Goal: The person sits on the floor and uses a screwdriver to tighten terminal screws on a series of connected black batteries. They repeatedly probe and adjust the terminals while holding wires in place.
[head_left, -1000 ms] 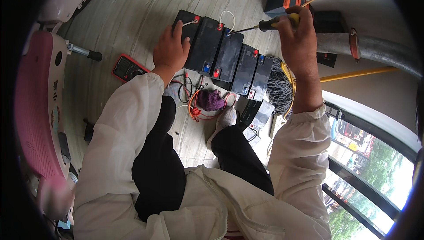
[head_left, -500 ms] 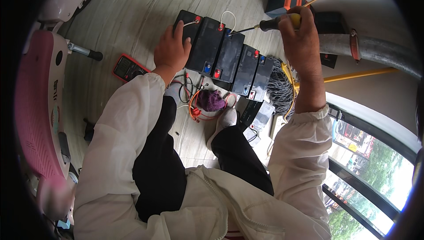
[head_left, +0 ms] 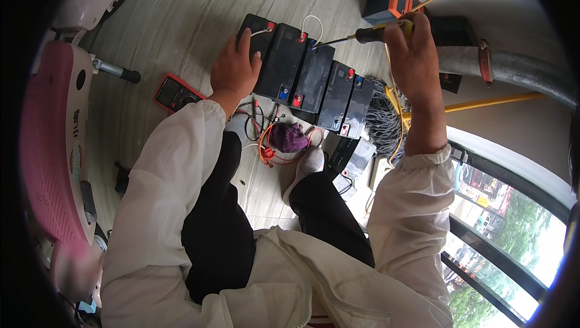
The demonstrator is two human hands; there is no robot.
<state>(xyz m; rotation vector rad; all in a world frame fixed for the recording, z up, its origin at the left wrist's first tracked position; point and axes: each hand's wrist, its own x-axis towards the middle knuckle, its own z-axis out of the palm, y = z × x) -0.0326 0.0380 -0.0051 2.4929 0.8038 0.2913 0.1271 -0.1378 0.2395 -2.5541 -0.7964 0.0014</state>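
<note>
Several black batteries with red and blue terminals stand side by side in a stepped row. My right hand is closed round the handle of a screwdriver with a black and yellow grip. Its shaft reaches left, and the tip meets the blue terminal at the far end of one battery. A white wire loops from the neighbouring red terminal to that spot. My left hand rests with fingers spread on the leftmost battery, thumb along its top.
On the floor left lies a red multimeter. Test leads and a purple cloth lie near my feet. Grey cord is heaped right of the batteries. A metal pipe runs along the right wall; a pink scooter stands left.
My right hand has shifted slightly and turned about the screwdriver handle, while the tip stays at the blue terminal. The left hand and the batteries have not moved.
</note>
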